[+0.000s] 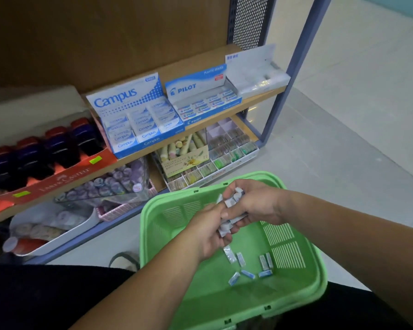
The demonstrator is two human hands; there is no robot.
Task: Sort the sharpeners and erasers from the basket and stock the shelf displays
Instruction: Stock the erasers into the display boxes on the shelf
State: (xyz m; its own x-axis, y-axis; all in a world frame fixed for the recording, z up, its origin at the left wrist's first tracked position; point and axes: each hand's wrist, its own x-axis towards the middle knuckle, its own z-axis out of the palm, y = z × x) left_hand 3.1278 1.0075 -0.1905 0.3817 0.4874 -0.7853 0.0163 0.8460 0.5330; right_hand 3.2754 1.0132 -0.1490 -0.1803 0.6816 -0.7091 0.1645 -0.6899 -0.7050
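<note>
A green plastic basket point(303, 303) sits in front of me with several small blue-and-white erasers point(248, 266) loose on its floor. Above the basket, my left hand point(209, 234) and my right hand point(250, 206) meet, both gripping a bunch of erasers point(234, 200) between them. On the wooden shelf stand a Campus eraser display box point(138, 120), a Pilot eraser display box point(205, 98) and a white display box point(258, 72). A red Faber-Castell tray point(57, 177) with dark sharpeners sits at the left.
The lower shelf holds a clear bin of purple rolls point(110, 184), a divided tray of small items point(215, 153) and a white tub point(45, 232). A blue-grey shelf post point(293, 60) rises at the right. Pale floor tiles point(343, 139) spread to the right.
</note>
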